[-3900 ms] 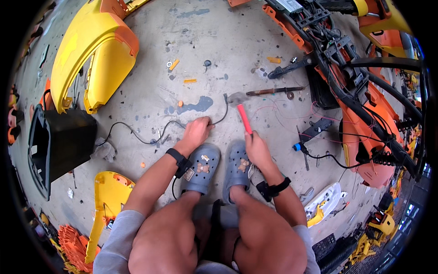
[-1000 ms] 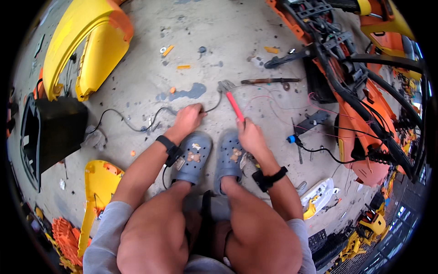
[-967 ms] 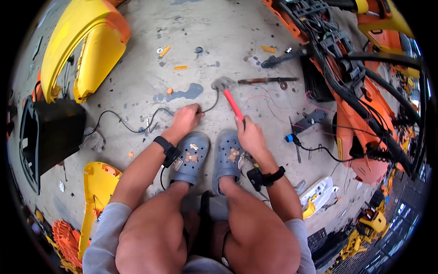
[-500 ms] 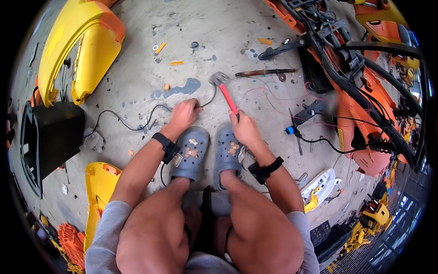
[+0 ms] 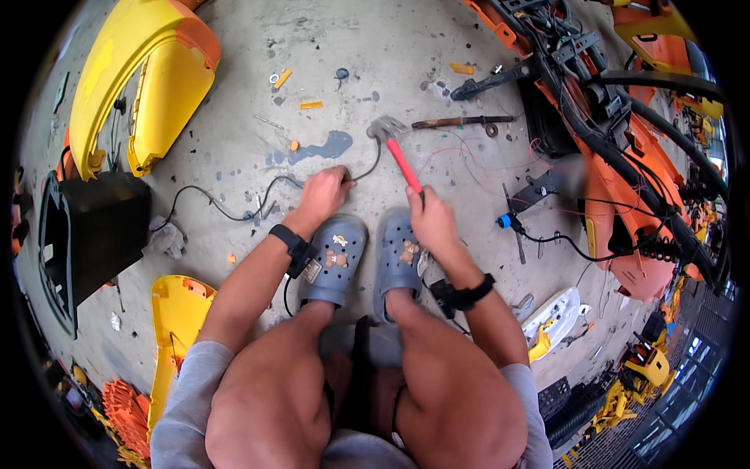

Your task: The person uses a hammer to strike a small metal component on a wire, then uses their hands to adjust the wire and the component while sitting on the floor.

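My right hand (image 5: 434, 222) grips the dark end of a claw hammer's red handle (image 5: 403, 164). The grey hammer head (image 5: 384, 127) is just above the floor or resting on it; which one I cannot tell. In front of my left shoe, my left hand (image 5: 323, 192) is closed on a thin dark cable (image 5: 369, 170). From my fingers the cable runs up to the hammer head. On the other side it curves away leftward across the floor (image 5: 205, 193) to a crumpled clear plastic bag. Both hands are in front of my grey clogs (image 5: 334, 258).
At the left lie a yellow curved body panel (image 5: 176, 109) and a black plastic box (image 5: 101, 227). An orange vehicle frame (image 5: 633, 172) with loose wires stands at the right. A rusty rod (image 5: 457, 122) lies beyond the hammer, and a white shell (image 5: 553, 322) lies near my right arm.
The whole view has shifted slightly, moving most things a little to the right in the picture. Both hands keep their grips; the hammer head stays beside the cable.
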`<state>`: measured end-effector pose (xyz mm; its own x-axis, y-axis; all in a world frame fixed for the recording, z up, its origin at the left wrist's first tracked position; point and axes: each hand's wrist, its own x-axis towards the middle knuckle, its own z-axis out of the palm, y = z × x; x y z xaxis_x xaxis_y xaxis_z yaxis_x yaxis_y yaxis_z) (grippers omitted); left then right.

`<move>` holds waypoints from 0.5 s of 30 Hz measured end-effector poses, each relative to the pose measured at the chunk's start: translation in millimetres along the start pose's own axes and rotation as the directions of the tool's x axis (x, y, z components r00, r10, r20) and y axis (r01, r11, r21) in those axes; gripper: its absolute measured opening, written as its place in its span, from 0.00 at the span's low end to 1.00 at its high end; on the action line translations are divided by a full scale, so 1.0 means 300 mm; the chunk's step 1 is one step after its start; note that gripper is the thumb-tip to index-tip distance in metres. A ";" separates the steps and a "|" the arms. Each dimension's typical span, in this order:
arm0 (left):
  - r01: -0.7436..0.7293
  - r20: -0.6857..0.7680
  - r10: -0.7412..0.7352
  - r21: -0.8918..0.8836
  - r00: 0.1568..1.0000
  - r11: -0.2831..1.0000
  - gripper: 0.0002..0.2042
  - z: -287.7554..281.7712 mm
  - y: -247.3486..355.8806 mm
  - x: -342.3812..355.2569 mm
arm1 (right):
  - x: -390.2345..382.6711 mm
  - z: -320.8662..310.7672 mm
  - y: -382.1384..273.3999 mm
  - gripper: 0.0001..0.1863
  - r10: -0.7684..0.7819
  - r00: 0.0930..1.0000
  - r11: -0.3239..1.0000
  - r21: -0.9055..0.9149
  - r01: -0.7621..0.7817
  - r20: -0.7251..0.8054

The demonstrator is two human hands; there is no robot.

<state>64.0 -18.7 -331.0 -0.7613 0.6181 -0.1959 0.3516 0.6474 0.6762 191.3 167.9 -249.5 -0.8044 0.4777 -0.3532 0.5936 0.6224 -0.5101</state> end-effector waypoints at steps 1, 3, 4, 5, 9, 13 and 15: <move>-0.004 -0.012 0.004 0.005 1.000 1.000 0.09 -0.011 -0.003 -0.002 | -0.012 -0.036 -0.042 0.19 -0.040 0.999 0.995 0.093 0.042 -0.022; -0.012 -0.018 0.012 0.001 1.000 1.000 0.09 -0.013 -0.003 -0.014 | -0.041 -0.119 -0.160 0.20 -0.055 0.998 0.953 0.298 0.064 -0.039; -0.010 -0.021 0.011 0.005 1.000 1.000 0.09 -0.018 -0.016 -0.008 | -0.028 -0.165 -0.213 0.21 -0.078 0.995 0.916 0.390 0.096 -0.061; -0.003 -0.021 0.003 0.007 1.000 1.000 0.09 -0.022 -0.025 -0.009 | -0.022 -0.199 -0.253 0.21 -0.117 0.985 0.881 0.444 0.161 -0.126; -0.021 -0.020 0.020 -0.034 1.000 0.999 0.09 -0.020 -0.009 -0.015 | -0.016 -0.196 -0.235 0.21 -0.171 0.946 0.765 0.568 0.303 -0.274; -0.015 0.015 0.015 -0.004 1.000 1.000 0.10 0.007 0.004 0.004 | 0.002 0.045 0.066 0.18 -0.167 0.982 0.979 0.104 0.176 -0.085; -0.033 -0.020 0.033 0.002 0.999 0.999 0.10 0.006 -0.014 0.001 | 0.011 0.055 0.051 0.18 -0.166 0.986 0.986 0.022 0.166 0.020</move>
<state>63.2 -20.5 -335.3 -0.7596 0.6306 -0.1592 0.3782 0.6274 0.6807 197.3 168.9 -271.4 -0.8921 0.3551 -0.2793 0.4515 0.6793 -0.5785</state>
